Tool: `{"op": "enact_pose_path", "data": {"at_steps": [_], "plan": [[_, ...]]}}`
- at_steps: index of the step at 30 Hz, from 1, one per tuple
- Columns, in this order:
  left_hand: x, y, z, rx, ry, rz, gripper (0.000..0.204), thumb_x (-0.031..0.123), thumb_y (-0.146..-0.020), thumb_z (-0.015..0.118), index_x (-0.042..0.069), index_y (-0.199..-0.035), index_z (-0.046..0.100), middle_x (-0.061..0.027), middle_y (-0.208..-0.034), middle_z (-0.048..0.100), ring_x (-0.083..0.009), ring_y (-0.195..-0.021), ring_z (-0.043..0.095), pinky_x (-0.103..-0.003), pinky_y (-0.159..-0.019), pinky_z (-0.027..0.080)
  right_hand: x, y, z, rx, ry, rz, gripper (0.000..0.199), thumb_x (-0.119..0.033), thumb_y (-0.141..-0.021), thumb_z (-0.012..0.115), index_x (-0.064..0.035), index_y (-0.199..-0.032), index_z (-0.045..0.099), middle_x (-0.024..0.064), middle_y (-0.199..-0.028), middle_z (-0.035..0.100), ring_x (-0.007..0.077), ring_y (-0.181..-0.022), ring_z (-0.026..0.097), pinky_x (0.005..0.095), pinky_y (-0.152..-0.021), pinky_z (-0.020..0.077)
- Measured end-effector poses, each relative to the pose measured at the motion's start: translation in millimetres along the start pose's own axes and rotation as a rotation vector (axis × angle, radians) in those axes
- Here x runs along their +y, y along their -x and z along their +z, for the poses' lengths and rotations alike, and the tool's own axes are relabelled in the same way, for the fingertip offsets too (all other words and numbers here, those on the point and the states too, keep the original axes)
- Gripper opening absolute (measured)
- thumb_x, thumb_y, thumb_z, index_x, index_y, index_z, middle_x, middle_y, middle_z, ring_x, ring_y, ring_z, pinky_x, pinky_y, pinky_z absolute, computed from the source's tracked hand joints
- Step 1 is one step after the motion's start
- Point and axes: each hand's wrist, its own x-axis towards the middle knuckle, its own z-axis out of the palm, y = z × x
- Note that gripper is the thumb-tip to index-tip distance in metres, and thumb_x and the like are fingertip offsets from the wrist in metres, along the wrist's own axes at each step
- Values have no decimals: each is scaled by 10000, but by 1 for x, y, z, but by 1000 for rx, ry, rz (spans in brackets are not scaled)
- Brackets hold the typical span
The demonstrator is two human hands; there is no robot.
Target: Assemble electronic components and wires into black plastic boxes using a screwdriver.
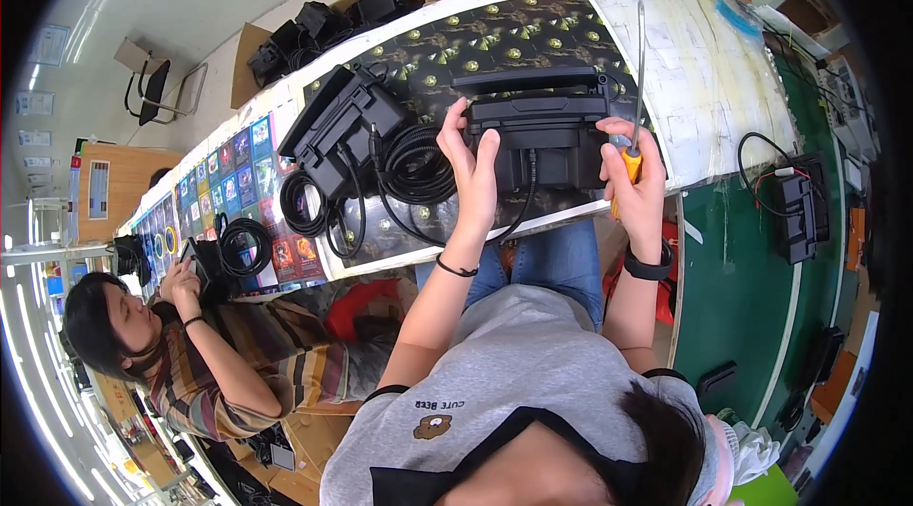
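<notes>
The left hand (pixel 471 164) grips the black plastic box-shaped device (pixel 542 130) on the desk (pixel 723 78). The right hand (pixel 635 178) is closed around a yellow-handled screwdriver (pixel 634 97), its tip off the device, so screwing looks unfinished.

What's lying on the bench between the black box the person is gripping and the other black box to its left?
A coiled black cable lies between the held box and the other box, just beside the left hand, as the head view shows.
</notes>
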Motion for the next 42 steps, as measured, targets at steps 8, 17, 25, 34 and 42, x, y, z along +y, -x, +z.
{"op": "enact_pose_path", "data": {"at_steps": [8,17,25,34,42], "plan": [[-1,-2,4,6,14,2,570,267,-986,595,125,-1485,359,-122,-1336,308,-244,-1236,340,-377,-1113,265,-4,1,8,51,196,-20,183,-80,-929,658,-64,-1110,645,67,-1236,653,109,-724,635,229,-586,509],[-10,2,0,33,-86,132,560,220,-967,582,77,-1465,369,-134,-1322,343,-248,-1213,366,-380,-1091,290,2,-1,10,109,240,-90,191,-76,-922,672,-50,-1110,651,88,-1067,722,202,-966,684,313,-872,518],[-10,7,4,38,-139,226,600,220,-937,608,69,-1465,366,-147,-1298,363,-273,-1216,391,-390,-1095,296,-14,-36,16,393,380,-255,160,-123,-994,597,-51,-1135,626,98,-964,692,196,-882,686,317,-794,521],[-12,13,1,45,-78,203,618,285,-952,602,78,-1479,354,-142,-1321,348,-273,-1240,371,-401,-1118,270,-14,-65,31,234,886,-381,206,-192,-986,598,-104,-1172,581,98,-1003,696,332,-897,663,440,-743,524],[-4,8,3,47,-152,191,604,236,-957,606,86,-1488,361,-132,-1321,350,-256,-1219,373,-380,-1103,278,-7,-62,32,192,937,-403,200,-190,-978,607,-98,-1148,557,91,-1004,708,332,-864,694,430,-669,554]]}}
